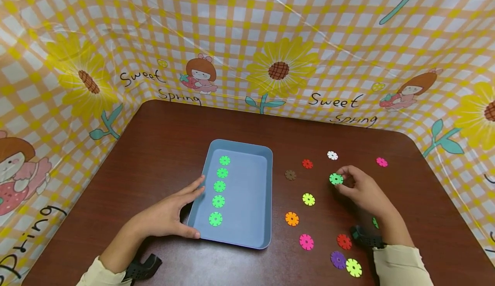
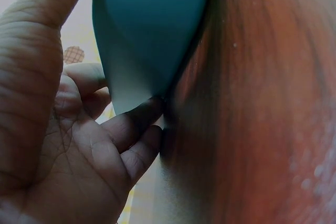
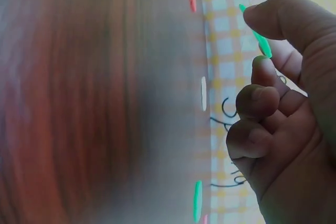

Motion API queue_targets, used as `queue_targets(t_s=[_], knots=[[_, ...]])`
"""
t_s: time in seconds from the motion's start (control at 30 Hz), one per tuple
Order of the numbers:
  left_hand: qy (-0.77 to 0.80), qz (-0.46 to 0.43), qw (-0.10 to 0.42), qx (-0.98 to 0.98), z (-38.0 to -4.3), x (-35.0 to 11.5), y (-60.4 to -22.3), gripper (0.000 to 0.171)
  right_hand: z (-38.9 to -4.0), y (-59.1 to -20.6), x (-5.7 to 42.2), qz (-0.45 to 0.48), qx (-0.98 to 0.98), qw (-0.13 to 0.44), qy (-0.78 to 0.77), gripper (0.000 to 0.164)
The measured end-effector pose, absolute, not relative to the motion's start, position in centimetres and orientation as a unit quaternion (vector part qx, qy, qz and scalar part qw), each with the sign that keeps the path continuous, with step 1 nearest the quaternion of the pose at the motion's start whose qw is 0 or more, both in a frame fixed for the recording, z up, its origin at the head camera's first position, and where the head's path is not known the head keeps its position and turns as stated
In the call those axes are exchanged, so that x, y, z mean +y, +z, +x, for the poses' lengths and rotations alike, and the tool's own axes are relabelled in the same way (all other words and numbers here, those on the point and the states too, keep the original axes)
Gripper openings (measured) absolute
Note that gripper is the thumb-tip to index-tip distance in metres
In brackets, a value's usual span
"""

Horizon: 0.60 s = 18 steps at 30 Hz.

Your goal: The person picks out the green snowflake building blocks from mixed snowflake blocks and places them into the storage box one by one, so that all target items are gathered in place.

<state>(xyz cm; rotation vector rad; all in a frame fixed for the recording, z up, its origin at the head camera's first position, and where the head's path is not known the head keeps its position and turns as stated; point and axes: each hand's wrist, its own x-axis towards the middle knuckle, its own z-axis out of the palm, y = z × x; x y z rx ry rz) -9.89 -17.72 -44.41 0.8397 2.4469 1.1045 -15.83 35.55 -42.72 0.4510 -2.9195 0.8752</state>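
Observation:
My right hand (image 1: 357,189) pinches a green notched disc (image 1: 336,179) between thumb and fingers, up off the table. In the right wrist view the disc (image 3: 262,43) shows nearly edge-on beside the thumb, the other fingers curled below. My left hand (image 1: 164,215) lies along the left side of a blue-grey tray (image 1: 247,191), fingers spread at its rim and thumb at the near-left corner. Seen from the left wrist, fingertips touch the tray's outer wall (image 2: 152,30). Several green notched discs (image 1: 219,186) stand in a column along the tray's left side.
Right of the tray, loose notched discs lie on the brown table (image 1: 162,148): orange (image 1: 291,219), brown (image 1: 291,175), white (image 1: 332,155), purple (image 1: 338,260), plus red, pink and yellow ones. Another green disc (image 1: 375,222) is partly hidden by the right wrist. A checked cloth (image 1: 232,28) surrounds the table.

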Motion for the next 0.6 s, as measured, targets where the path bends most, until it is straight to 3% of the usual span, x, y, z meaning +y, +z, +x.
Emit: queue_targets(t_s=[0.6], knots=[[0.389,0.293,0.163,0.858,-9.9,-17.8,-44.6,0.114,-17.5,-40.5,30.3,0.181,-0.92,0.019,0.347,0.028]])
